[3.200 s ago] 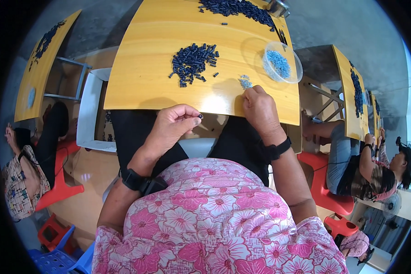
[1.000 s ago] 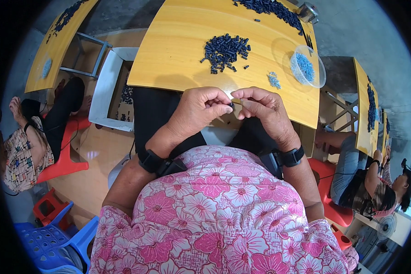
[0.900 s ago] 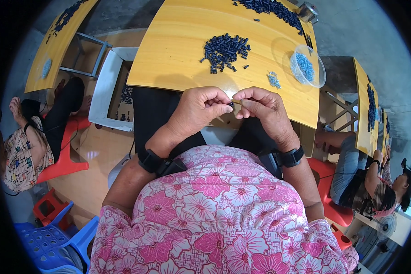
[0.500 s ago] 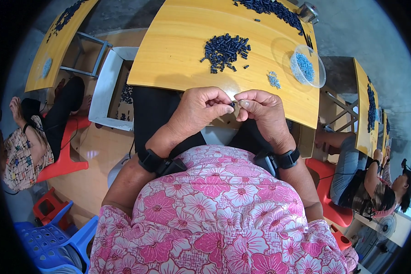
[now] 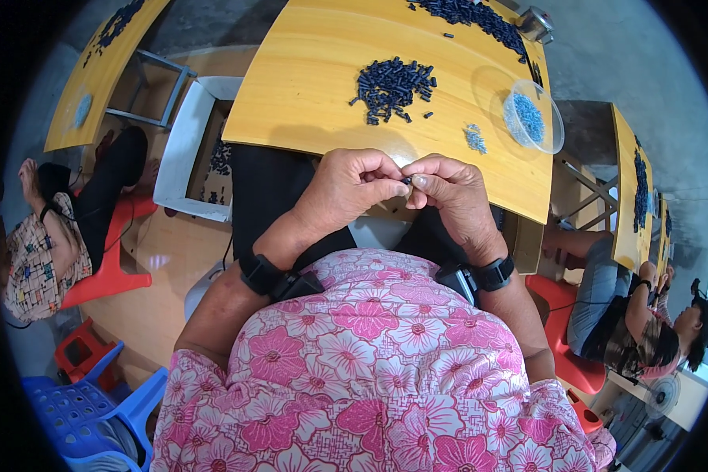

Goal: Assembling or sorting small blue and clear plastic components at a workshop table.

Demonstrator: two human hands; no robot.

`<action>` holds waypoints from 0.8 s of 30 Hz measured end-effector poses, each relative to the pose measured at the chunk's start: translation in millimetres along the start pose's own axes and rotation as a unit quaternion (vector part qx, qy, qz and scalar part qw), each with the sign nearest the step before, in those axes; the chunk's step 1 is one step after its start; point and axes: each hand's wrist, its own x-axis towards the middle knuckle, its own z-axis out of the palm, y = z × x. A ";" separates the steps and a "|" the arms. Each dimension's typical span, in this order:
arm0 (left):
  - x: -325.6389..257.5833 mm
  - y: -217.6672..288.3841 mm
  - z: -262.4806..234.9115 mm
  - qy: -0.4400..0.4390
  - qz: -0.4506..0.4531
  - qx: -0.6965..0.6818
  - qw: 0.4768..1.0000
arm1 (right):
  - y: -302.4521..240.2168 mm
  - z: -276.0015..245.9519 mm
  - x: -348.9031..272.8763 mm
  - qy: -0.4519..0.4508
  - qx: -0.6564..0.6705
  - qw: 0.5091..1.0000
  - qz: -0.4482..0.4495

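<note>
Close together at the table's near edge, both hands pinch with fingertips almost touching. My left hand point(image 5: 340, 189) holds a small black cylindrical piece point(image 5: 407, 180) between thumb and forefinger. My right hand point(image 5: 458, 195) presses its thumb and forefinger against the end of that piece; whatever else it grips is hidden by the fingers. Beyond my hands, a pile of short black cylindrical pieces point(image 5: 393, 88) lies on the yellow table point(image 5: 307, 86). Small pale-blue pieces point(image 5: 475, 138) are scattered beside a clear round tub point(image 5: 557, 135) that contains more of them.
A larger black heap point(image 5: 480, 20) and a metal cup point(image 5: 535, 25) occupy the far table end. Left of the table stands a white-sided box point(image 5: 179, 161) with black pieces inside. People sit on red stools at both sides; a blue plastic chair point(image 5: 75, 409) stands lower left.
My fingertips have drawn together, and the right thumb now meets the black piece held by the left hand. The view has shifted slightly.
</note>
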 end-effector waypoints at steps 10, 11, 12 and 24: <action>1.3 -3.9 -2.2 -0.003 -0.011 -0.014 1.000 | -7.6 6.2 2.9 0.010 -0.174 0.976 -0.130; 1.3 -5.2 -2.1 -0.002 -0.010 -0.014 1.000 | -8.1 7.4 2.8 0.007 -0.200 0.968 -0.149; 1.5 -7.1 -1.5 0.001 -0.011 -0.027 1.000 | -6.9 8.2 3.0 0.006 -0.200 0.968 -0.149; 2.1 -24.7 -4.7 0.013 -0.045 -0.150 0.988 | 9.1 10.5 1.6 -0.028 -0.414 0.852 -0.320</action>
